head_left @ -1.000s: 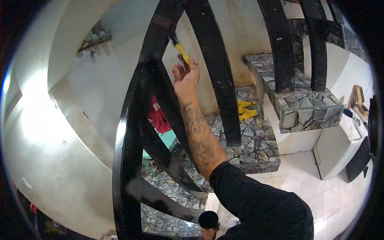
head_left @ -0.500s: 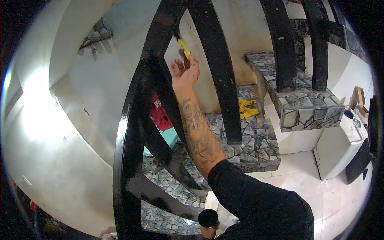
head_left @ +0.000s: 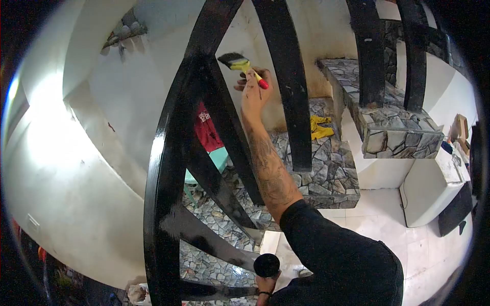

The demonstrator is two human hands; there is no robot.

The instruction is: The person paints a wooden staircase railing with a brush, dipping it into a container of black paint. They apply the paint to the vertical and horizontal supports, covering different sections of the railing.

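Walls of pale, stained plaster curve around your left and rear, behind a tall frame of glossy black curved beams that stands between you and much of the space there. More black slats cross the middle, the nearest ones close on both sides of your raised right hand. Beyond them sit a grey stone-clad ledge, a lower stone-clad block, a white boxy unit on the pale tiled floor, a teal plastic seat with a dark red cloth over it, and a crumpled yellow cloth on the block. Half a second ago your paintbrush, yellow and black-bristled, pointed up at the inner edge of the upper beam; now it tilts left, its red handle end showing, and your view has shifted slightly. Your right fingers pinch the handle in the opening between two slats, with pale wall behind; the bristle tip is just beside the left slat's edge, though contact is unclear. Below, near the lower slats, your left hand is wrapped round a small black round cup, with your black sleeve just to its right.
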